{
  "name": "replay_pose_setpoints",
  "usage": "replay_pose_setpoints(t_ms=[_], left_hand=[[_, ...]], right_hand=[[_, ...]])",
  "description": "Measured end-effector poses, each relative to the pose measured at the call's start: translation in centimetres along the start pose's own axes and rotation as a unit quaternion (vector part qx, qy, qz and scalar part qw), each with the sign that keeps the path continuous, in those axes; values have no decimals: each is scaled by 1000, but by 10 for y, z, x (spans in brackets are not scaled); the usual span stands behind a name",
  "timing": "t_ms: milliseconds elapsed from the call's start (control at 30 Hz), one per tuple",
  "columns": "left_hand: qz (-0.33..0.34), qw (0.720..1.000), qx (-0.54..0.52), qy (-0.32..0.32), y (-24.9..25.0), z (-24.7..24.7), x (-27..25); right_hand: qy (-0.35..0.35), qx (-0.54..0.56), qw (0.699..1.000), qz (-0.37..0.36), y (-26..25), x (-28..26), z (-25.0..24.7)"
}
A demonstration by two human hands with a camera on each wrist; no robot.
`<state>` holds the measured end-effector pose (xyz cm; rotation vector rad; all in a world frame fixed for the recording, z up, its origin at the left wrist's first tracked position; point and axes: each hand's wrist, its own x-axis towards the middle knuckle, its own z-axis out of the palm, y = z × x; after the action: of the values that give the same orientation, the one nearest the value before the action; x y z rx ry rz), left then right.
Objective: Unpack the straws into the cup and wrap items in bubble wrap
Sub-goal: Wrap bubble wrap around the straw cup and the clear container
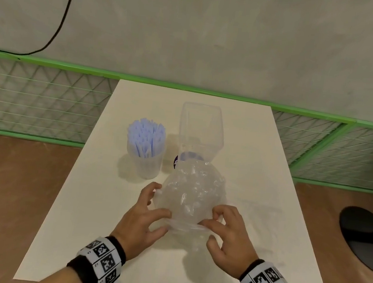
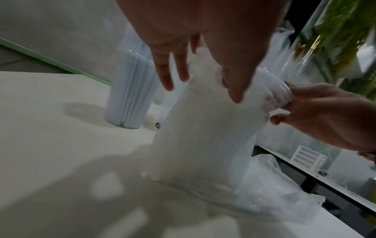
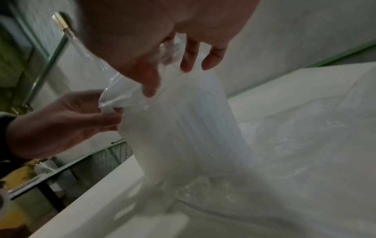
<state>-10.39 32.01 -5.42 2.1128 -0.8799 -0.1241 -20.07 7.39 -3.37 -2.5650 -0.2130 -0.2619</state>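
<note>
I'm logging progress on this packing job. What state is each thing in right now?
Straws: upright, bunched in the cup.
Cup: upright on the table, full of straws.
Clear container: open, no lid on it; contents unclear.
Bubble wrap: lifted, bunched, its lower end on the table.
Left hand: pinching the wrap's near edge.
Right hand: pinching the same edge.

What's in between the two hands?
The bubble wrap: the left hand and right hand each pinch its near edge, so it fills the gap. The head view shows this best.
</note>
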Motion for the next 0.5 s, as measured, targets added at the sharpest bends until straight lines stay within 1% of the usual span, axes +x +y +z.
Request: replay_pose_setpoints(t_ms=[67, 100, 200, 233, 267, 333, 500], left_hand=[[-24, 998, -50, -21, 4, -4, 0], [-42, 995, -87, -17, 7, -9, 1], [-102, 977, -184, 20, 17, -21, 11], [-119, 972, -201, 31, 18, -24, 15], [-131, 969, -206, 36, 19, -26, 18], [-157, 966, -205, 7, 20, -26, 23], [-150, 975, -124, -104, 18, -26, 34]], right_hand=[[-21, 18, 1000, 7, -2, 0, -9], [-16, 44, 999, 19, -6, 2, -14], [66, 126, 985, 100, -13, 14, -24], [86, 137, 979, 127, -14, 18, -25], [83, 147, 974, 153, -15, 22, -26], [45, 154, 968, 192, -12, 28, -29], [-74, 154, 967, 189, 3, 47, -39]])
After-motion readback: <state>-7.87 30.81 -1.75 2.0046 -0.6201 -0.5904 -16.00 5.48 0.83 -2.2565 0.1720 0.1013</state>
